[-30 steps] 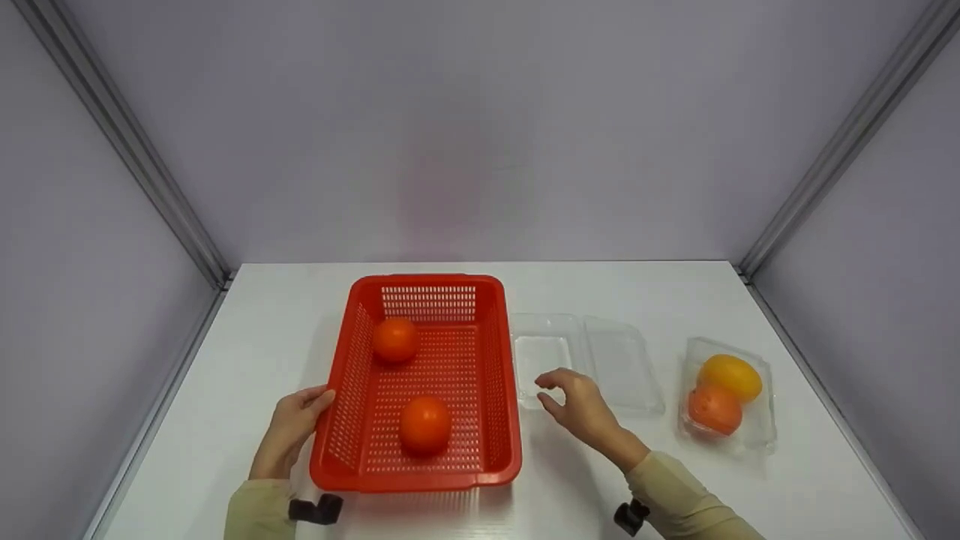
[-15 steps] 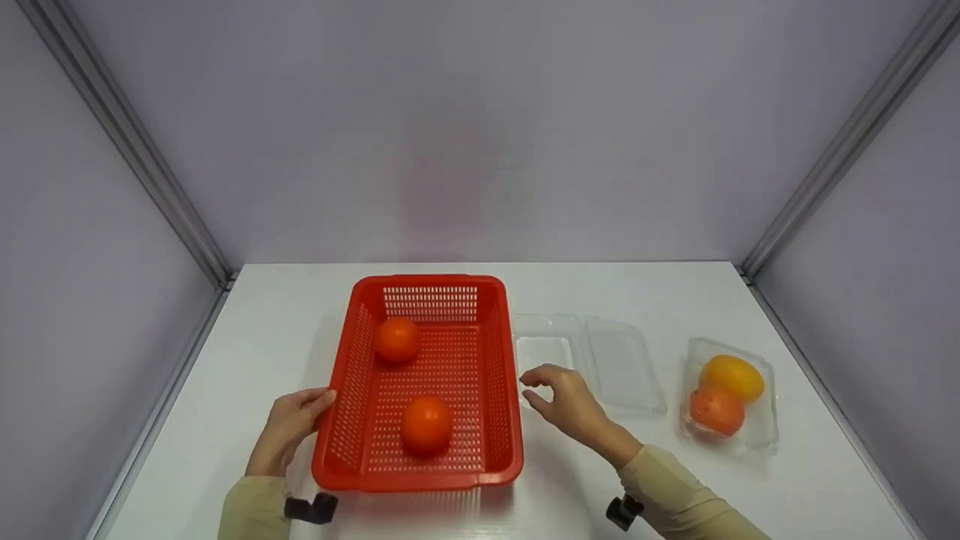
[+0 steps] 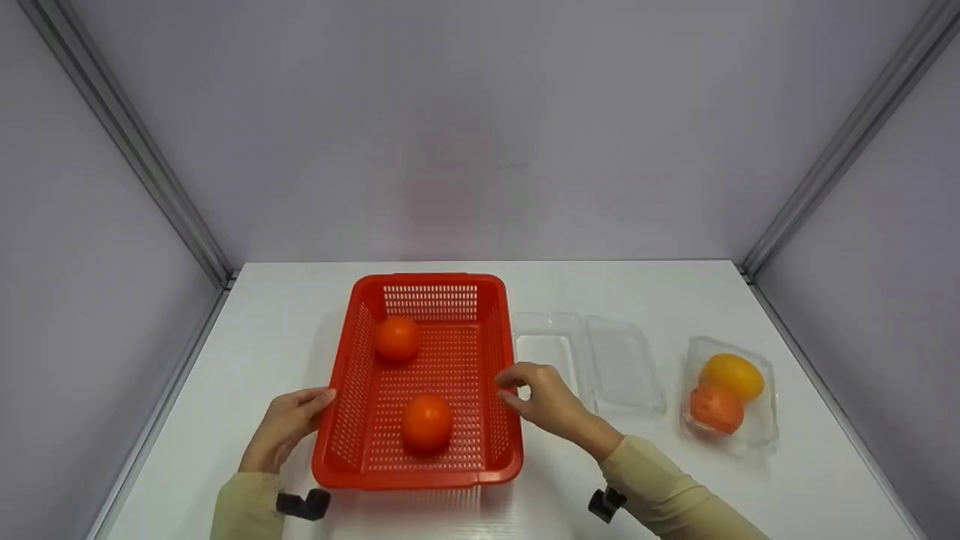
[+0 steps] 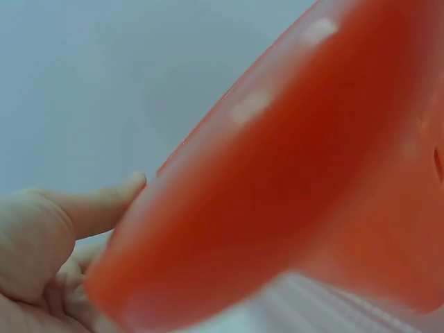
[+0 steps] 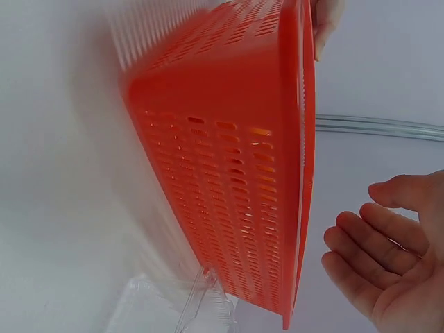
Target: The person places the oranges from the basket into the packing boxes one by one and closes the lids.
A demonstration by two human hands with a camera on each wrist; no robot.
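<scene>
1. I see the left hand gripping the red basket by its left rim, same as 1 second ago.
2. The right hand has moved left; in my head view its fingertips now overlap the right rim. Its fingers curve loosely, apart from the thumb.
3. The basket sits left of the clear box, its near orange and far orange unmoved.
</scene>
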